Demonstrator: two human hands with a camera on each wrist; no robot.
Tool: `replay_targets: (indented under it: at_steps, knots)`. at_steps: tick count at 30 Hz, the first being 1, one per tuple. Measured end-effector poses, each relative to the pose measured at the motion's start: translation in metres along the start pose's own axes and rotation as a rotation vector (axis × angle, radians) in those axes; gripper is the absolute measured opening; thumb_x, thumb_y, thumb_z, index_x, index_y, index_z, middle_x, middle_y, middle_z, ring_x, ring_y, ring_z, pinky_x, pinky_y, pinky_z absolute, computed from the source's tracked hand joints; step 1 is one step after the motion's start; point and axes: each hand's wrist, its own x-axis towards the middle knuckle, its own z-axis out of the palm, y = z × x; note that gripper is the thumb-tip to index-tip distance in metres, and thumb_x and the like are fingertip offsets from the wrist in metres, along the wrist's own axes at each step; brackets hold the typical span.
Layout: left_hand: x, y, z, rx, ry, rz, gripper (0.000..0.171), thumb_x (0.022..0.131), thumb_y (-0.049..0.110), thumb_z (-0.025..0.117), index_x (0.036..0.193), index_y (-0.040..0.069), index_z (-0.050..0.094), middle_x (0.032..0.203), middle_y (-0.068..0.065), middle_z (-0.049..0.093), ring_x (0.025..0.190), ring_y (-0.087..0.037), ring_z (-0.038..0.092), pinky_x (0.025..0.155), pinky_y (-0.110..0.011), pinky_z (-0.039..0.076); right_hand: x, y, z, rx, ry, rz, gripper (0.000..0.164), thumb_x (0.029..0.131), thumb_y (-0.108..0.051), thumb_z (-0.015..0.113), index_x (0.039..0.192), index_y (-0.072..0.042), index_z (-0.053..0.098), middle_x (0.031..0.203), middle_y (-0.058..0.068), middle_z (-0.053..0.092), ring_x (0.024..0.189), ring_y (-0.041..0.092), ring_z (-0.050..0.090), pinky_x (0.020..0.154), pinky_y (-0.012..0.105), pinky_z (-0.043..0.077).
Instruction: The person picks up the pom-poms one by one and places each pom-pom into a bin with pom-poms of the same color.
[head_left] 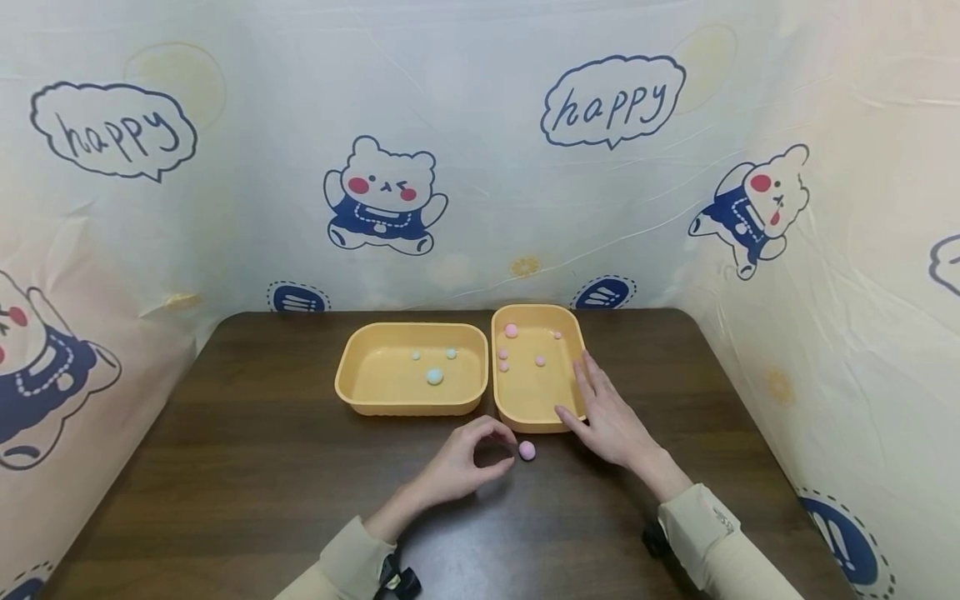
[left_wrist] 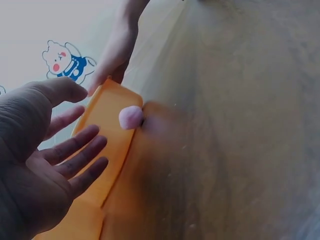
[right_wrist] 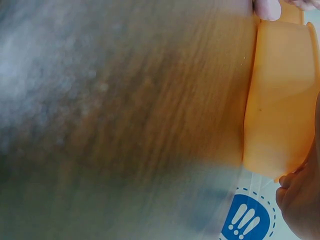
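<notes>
A pink ball lies on the table just in front of the right-hand yellow tray. To its left, my left hand curves its thumb and fingers in a loose C, with nothing between them. The left wrist view shows the same pink ball beyond the spread fingertips of this hand. My right hand lies along the right side of that tray, fingers extended at the rim and thumb at the near right corner. Several small pink balls sit inside this tray.
A second yellow tray stands immediately left of the first, turned sideways, with pale green balls in it. Both trays are toward the back of the dark wooden table. A printed curtain hangs behind and along the sides.
</notes>
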Motion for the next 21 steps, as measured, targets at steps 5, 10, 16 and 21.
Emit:
replay_targets:
  at_steps: [5,10,16,21]
  knots:
    - [0.0,-0.002,0.006,0.036,-0.015,0.012,0.028,0.094,0.005,0.084,0.12,0.005,0.073,0.115,-0.009,0.076,0.11,-0.027,0.074,0.103,-0.04,0.062,0.0,0.0,0.0,-0.003,0.005,-0.002,0.097,0.111,-0.06,0.053,0.174,0.002,0.015,0.185,0.024,0.005,0.17,0.046,0.021,0.134,0.063,0.032]
    - [0.0,-0.01,0.011,0.032,-0.01,0.037,0.031,0.092,0.004,0.083,0.121,0.003,0.072,0.115,-0.012,0.074,0.108,-0.028,0.073,0.101,-0.038,0.062,0.0,0.0,0.0,-0.001,0.004,0.003,0.097,0.11,-0.062,0.052,0.174,0.001,0.015,0.185,0.024,0.006,0.17,0.046,0.021,0.134,0.063,0.032]
    - [0.001,-0.039,0.024,0.073,0.035,0.151,0.035,0.095,0.017,0.083,0.126,0.01,0.069,0.114,-0.004,0.072,0.105,-0.012,0.068,0.093,-0.024,0.059,0.0,0.001,0.001,-0.002,-0.002,0.004,0.097,0.111,-0.061,0.052,0.174,0.001,0.014,0.186,0.022,0.003,0.17,0.045,0.021,0.135,0.063,0.032]
    - [0.001,-0.041,0.028,0.054,0.035,0.125,0.041,0.092,0.016,0.086,0.128,0.011,0.069,0.117,-0.005,0.072,0.108,-0.015,0.068,0.096,-0.028,0.06,0.0,0.001,0.0,-0.002,0.0,0.0,0.096,0.111,-0.06,0.053,0.174,0.001,0.014,0.185,0.022,0.003,0.17,0.046,0.021,0.134,0.063,0.032]
